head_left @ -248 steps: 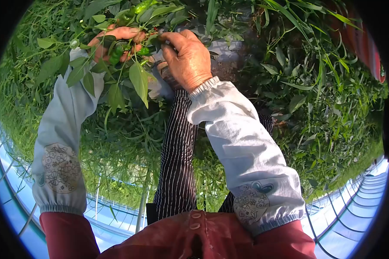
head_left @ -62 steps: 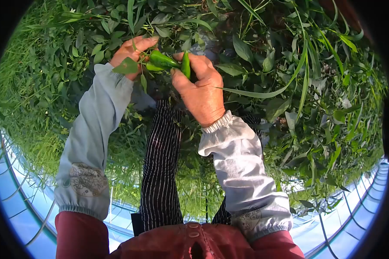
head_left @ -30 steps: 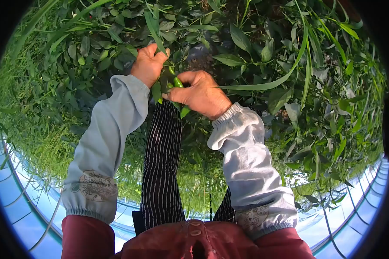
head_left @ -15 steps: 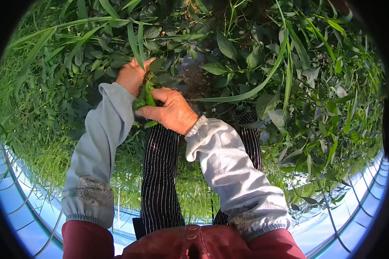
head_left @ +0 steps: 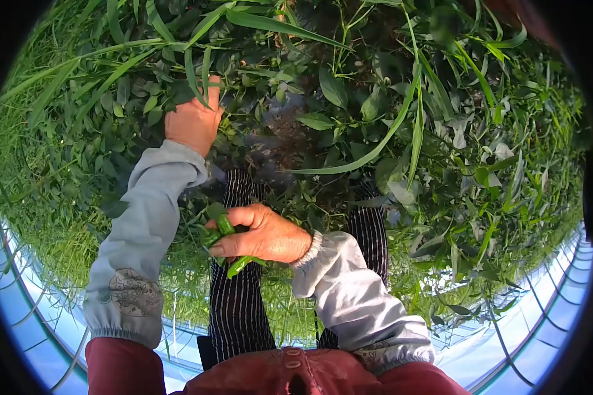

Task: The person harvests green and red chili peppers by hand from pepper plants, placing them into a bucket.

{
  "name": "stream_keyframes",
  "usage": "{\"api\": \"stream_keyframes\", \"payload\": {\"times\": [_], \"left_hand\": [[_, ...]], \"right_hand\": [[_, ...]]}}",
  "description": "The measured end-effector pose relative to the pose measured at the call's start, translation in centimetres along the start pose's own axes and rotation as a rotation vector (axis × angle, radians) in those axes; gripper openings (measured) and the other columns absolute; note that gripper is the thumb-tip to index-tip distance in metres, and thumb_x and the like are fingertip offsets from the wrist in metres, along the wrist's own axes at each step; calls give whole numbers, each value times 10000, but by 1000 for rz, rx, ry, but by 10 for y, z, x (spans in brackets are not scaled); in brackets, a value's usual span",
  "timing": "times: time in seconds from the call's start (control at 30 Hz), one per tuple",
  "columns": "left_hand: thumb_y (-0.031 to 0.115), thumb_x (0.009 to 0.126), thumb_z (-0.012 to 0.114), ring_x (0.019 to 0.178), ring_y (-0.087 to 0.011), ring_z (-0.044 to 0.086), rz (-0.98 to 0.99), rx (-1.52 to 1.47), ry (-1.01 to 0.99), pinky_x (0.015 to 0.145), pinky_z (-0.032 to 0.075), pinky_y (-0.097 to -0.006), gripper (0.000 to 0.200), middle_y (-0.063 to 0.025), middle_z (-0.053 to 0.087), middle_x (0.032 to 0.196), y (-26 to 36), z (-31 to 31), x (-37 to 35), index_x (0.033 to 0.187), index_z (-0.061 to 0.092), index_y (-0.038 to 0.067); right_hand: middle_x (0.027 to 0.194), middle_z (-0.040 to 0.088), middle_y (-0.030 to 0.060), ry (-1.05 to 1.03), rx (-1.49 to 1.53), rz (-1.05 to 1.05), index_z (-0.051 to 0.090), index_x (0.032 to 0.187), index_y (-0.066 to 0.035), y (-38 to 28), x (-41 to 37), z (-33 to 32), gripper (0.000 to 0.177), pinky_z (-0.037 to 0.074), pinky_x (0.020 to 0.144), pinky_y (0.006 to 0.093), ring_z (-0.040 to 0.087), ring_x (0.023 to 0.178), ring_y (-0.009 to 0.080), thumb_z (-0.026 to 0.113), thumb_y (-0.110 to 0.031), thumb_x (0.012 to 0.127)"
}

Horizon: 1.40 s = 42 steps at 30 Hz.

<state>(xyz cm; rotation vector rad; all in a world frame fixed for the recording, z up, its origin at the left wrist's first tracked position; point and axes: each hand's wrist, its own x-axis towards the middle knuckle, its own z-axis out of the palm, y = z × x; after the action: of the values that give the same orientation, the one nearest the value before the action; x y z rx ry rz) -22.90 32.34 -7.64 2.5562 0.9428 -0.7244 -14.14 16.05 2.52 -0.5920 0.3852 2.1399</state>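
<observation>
The right hand [head_left: 267, 236] is drawn in low, close to the body. It is curled into a fist around a small bunch of green peppers [head_left: 225, 225]. The thumb lies along the top of the bunch and the fingers wrap beneath it. One pepper pokes out above the knuckles toward the left, and another hangs out below the fist, tilted downward. The bunch sits in front of the striped trousers [head_left: 240, 309], just beside the cuff end of the left sleeve [head_left: 138, 230].

The left hand [head_left: 191, 124] is well apart from the peppers, stretched up and away into the plant leaves [head_left: 333, 85]. Its back faces the camera and one finger points up among the narrow blades. The rest of the fingers are buried in the greenery, so I cannot tell whether it is gripping a stem or simply parting the leaves. No pepper shows in that hand.

Between the two hands, further out, is a patch of bare soil [head_left: 286, 125] ringed by foliage. A long grass blade [head_left: 375, 148] arcs across it from the right. The right sleeve [head_left: 349, 296] runs pale from the wrist down to a red jacket [head_left: 290, 372] at the bottom edge.
</observation>
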Motion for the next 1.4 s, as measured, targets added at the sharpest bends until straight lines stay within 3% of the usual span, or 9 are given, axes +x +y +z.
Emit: {"api": "stream_keyframes", "payload": {"times": [0.1, 0.27, 0.5, 0.57, 0.67, 0.77, 1.1, 1.27, 1.4], "left_hand": [[54, 739, 598, 945, -301, 561, 507, -124, 340, 775, 477, -410, 371, -123, 545, 1089, 16, -4, 23, 1105, 536, 39], [32, 742, 551, 893, -284, 592, 204, 75, -91, 732, 495, -379, 257, -125, 584, 973, 48, 37, 84, 999, 554, 32], [124, 762, 546, 773, -289, 641, 260, 467, -51, 553, 500, -453, 211, -143, 625, 886, 78, 82, 112, 953, 576, 39], [107, 809, 450, 777, -325, 639, 80, 185, -286, 613, 508, -437, 373, -199, 620, 908, 75, 74, 117, 1172, 470, 24], [30, 789, 535, 879, -322, 607, 307, 178, -315, 744, 496, -394, 392, -171, 598, 983, 62, 43, 98, 1177, 486, 51], [30, 770, 584, 955, -299, 587, 159, -447, -187, 844, 459, -358, 398, -159, 584, 1024, 35, 24, 63, 1163, 519, 28], [-20, 827, 578, 872, -105, 565, -100, -1292, -72, 751, 465, -249, 409, -56, 575, 1137, 6, -19, -7, 1226, 501, 30], [179, 852, 619, 604, -78, 520, -297, -1399, 127, 531, 408, -210, 312, -14, 579, 695, -5, -23, 0, 1104, 561, 3], [249, 826, 655, 562, -63, 485, -401, -1363, 101, 507, 383, -200, 375, 6, 549, 656, -2, -35, 4, 1096, 566, 5]], "right_hand": [[794, 590, -26, 3, -13, 59, 597, 1021, -9, 2, -9, -1, 313, 460, 676, 233, 522, 754, 54, 714, -119, 752], [776, 569, -7, -27, -160, -78, 580, 991, -9, -1, -2, 1, 306, 445, 665, 257, 515, 734, 66, 695, -128, 734], [743, 611, 62, 10, -225, -104, 599, 972, -20, -11, -9, 3, 279, 456, 658, 285, 542, 689, 100, 679, -145, 736], [751, 617, 71, 13, -216, -127, 601, 977, -19, -11, -9, 1, 289, 460, 663, 293, 557, 690, 114, 680, -150, 732], [790, 598, 26, 55, -375, -165, 582, 1031, -20, -23, -14, -4, 284, 469, 632, 266, 544, 713, 88, 667, -118, 778], [810, 580, -15, 70, -458, -210, 559, 1065, -13, -27, -15, -7, 301, 465, 638, 241, 522, 722, 67, 667, -98, 798], [761, 568, -31, 226, -138, -230, 571, 1011, -2, -32, -9, 0, 267, 427, 612, 210, 488, 690, 32, 670, -124, 795], [736, 538, -47, 266, -49, -244, 572, 1002, -18, -29, -5, -3, 242, 406, 564, 200, 465, 641, 25, 666, -104, 796], [764, 563, -26, 320, 11, -275, 558, 1005, -65, -36, -6, -8, 218, 422, 516, 209, 518, 604, 50, 646, -69, 806]]}}
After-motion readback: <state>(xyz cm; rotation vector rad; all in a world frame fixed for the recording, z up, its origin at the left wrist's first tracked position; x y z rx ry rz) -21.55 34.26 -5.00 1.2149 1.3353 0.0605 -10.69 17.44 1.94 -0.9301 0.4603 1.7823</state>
